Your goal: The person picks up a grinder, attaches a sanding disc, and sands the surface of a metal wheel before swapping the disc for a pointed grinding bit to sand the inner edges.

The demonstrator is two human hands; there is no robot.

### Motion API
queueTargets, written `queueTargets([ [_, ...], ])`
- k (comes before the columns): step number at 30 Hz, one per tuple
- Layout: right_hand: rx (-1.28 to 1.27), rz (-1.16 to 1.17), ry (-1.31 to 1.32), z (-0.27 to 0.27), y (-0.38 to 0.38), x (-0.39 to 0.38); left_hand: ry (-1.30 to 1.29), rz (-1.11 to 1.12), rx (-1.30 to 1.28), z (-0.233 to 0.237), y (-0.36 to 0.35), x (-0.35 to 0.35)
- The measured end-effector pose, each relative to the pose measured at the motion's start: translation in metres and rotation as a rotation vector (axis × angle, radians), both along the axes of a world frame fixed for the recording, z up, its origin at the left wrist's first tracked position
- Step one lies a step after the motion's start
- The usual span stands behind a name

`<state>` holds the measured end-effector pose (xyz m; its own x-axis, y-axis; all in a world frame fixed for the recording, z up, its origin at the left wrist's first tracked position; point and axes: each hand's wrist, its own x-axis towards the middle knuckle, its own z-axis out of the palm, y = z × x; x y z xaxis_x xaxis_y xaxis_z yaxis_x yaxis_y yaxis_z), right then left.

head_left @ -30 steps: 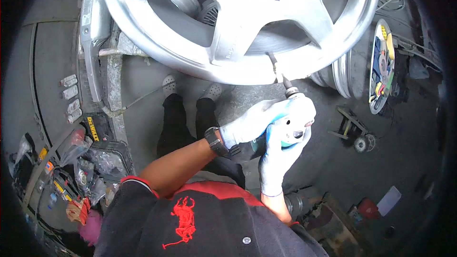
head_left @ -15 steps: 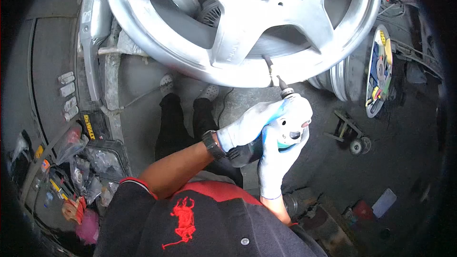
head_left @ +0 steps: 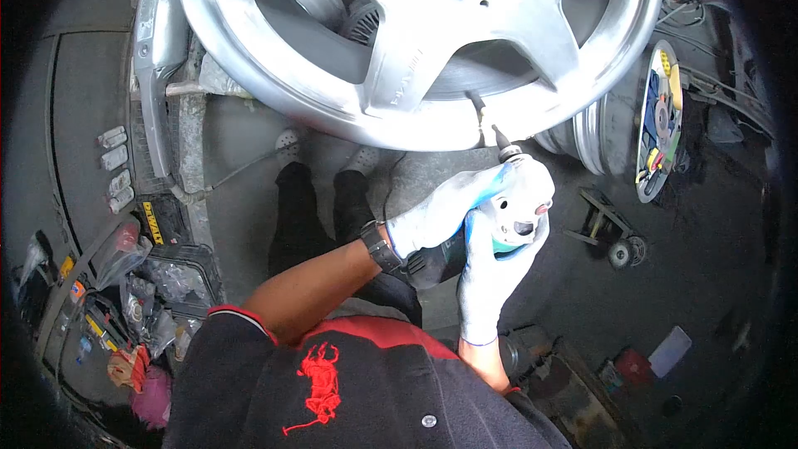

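A silver alloy wheel (head_left: 391, 75) with broad spokes fills the upper part of the view. My left hand (head_left: 440, 209), in a white and blue glove, closes around a power grinder (head_left: 436, 262) near its head. On the other side, my gloved right hand (head_left: 492, 283) is also wrapped around the grinder. A narrow bit (head_left: 505, 145) sticks up from the grinder's head to the wheel's lower rim; whether the bit touches the rim is hard to tell. Much of the grinder's body is hidden by my hands and forearm.
At right stands a second wheel (head_left: 590, 137), beside an upright round tray (head_left: 662, 116) of small tools. A small wheeled frame (head_left: 611, 229) sits on the floor. To the left are a silver bumper-like part (head_left: 162, 50), a DEWALT box (head_left: 155, 220) and plastic bags (head_left: 158, 328).
Both hands and the grinder have shifted slightly right, and the bit sits a little farther right along the wheel's rim. The grip looks the same.
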<state>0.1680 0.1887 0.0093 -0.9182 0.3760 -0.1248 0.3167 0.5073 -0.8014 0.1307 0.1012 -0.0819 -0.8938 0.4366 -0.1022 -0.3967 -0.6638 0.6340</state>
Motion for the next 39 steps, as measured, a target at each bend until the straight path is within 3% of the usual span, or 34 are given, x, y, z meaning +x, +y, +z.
queueTargets([
  [2,0.005,-0.007,-0.029,0.003,-0.005,0.0,-0.178,-0.021,0.139,0.005,-0.001,-0.002],
  [5,-0.03,0.064,-0.037,-0.003,-0.007,0.008,-0.229,-0.005,0.122,-0.012,-0.004,0.016],
  [9,-0.098,0.049,-0.076,-0.001,-0.022,0.014,-0.156,0.057,-0.09,-0.01,-0.022,0.033],
  [13,-0.168,0.028,-0.054,-0.01,-0.027,0.024,-0.144,0.018,-0.06,-0.006,-0.042,0.037],
  [15,-0.244,-0.065,-0.065,-0.01,-0.031,0.024,0.351,0.151,-0.521,-0.011,-0.045,0.042],
  [18,-0.28,-0.076,-0.071,-0.009,-0.033,0.025,0.473,0.177,-0.56,-0.011,-0.048,0.037],
  [22,-0.338,-0.14,-0.069,-0.014,-0.022,0.025,0.302,0.032,-0.38,-0.013,-0.034,0.028],
  [25,-0.152,-0.109,-0.014,-0.015,-0.012,0.021,0.078,-0.13,-0.147,-0.004,-0.026,0.013],
  [29,-0.168,-0.112,-0.013,-0.014,-0.013,0.02,0.255,-0.014,-0.248,-0.014,-0.023,0.019],
  [31,-0.16,-0.021,-0.034,-0.017,-0.016,0.025,-0.151,-0.111,-0.003,-0.005,-0.033,0.022],
  [34,-0.159,0.025,-0.025,-0.024,-0.02,0.033,0.063,-0.014,-0.234,-0.016,-0.042,0.037],
  [36,-0.216,0.013,-0.049,-0.025,-0.019,0.034,0.014,-0.054,-0.204,-0.023,-0.043,0.045],
  [39,-0.233,0.115,-0.016,-0.025,-0.005,0.031,0.111,0.024,-0.409,-0.039,-0.031,0.055],
])
